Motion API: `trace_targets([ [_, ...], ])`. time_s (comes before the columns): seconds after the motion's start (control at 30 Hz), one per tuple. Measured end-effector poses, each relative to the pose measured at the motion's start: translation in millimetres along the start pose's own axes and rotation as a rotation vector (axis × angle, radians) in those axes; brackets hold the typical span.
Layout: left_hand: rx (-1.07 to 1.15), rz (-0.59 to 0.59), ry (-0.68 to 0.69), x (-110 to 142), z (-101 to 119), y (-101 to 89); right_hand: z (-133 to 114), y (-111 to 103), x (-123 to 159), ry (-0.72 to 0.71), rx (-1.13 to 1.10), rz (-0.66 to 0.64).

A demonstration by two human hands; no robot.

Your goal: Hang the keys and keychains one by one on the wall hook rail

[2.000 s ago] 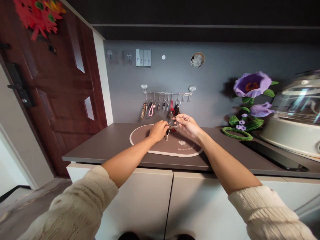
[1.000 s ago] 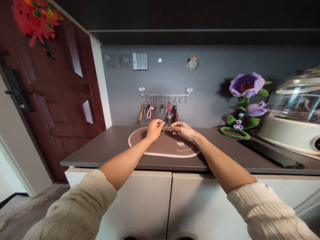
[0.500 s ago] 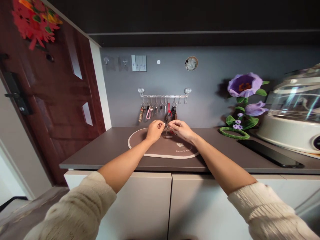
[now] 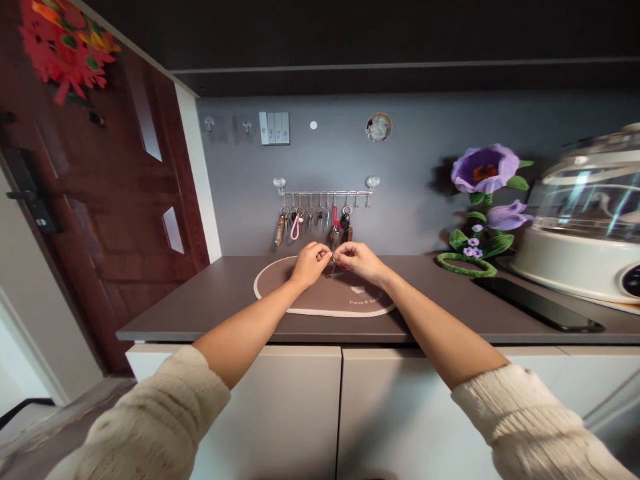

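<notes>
Over the oval mat (image 4: 320, 310) my two hands meet, fingertips almost touching. My left hand (image 4: 311, 262) is closed in a pinch on a small metal key ring (image 4: 332, 260). From the right, my right hand (image 4: 361, 261) pinches a keychain at that same ring, its thumb and forefinger pressed together. Bits of metal hang just below the fingertips; the fingers hide most of the keys. Behind the hands, several bunches of keys (image 4: 295, 227) hang from a clear hook rail (image 4: 325, 193), among them one with a pink loop and one with a red strap.
The mat lies on a dark countertop (image 4: 185, 297) above pale cabinets (image 4: 240, 400). To the right are a purple fabric flower (image 4: 487, 170), a black phone (image 4: 537, 305) and a cream appliance with a clear cover (image 4: 575, 257). A brown door (image 4: 125, 220) stands left.
My hands have come closer together around the key ring. A key hung visibly two seconds ago, then a small tag half a second ago; now little shows below the fingers. The view shifted slightly.
</notes>
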State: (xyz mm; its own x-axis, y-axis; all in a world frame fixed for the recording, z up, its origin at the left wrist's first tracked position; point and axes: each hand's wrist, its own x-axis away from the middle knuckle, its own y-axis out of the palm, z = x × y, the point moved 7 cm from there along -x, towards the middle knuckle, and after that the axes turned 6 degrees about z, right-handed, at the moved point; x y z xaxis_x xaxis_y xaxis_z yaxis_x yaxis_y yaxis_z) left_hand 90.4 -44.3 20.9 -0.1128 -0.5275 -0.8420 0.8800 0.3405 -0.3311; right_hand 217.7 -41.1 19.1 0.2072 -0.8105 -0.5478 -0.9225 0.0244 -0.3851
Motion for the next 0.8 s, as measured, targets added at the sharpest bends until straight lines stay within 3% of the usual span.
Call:
trace_targets([
  [0.17, 0.042, -0.015, -0.041, 1, -1, 2.3, 2, -4, -1, 0.015, -0.043, 0.055],
  [0.43, 0.052, -0.089, -0.059, 4, 2, 6.9, 1, -6, -1, 0.102, -0.372, 0.115],
  [0.6, 0.048, -0.073, -0.019, 2, 6, 4.4, 2, -3, -1, 0.112, -0.489, 0.099],
  [0.8, 0.002, -0.044, 0.044, -2, 11, -0.3, 7, -2, -4, 0.090, -0.466, 0.047],
])
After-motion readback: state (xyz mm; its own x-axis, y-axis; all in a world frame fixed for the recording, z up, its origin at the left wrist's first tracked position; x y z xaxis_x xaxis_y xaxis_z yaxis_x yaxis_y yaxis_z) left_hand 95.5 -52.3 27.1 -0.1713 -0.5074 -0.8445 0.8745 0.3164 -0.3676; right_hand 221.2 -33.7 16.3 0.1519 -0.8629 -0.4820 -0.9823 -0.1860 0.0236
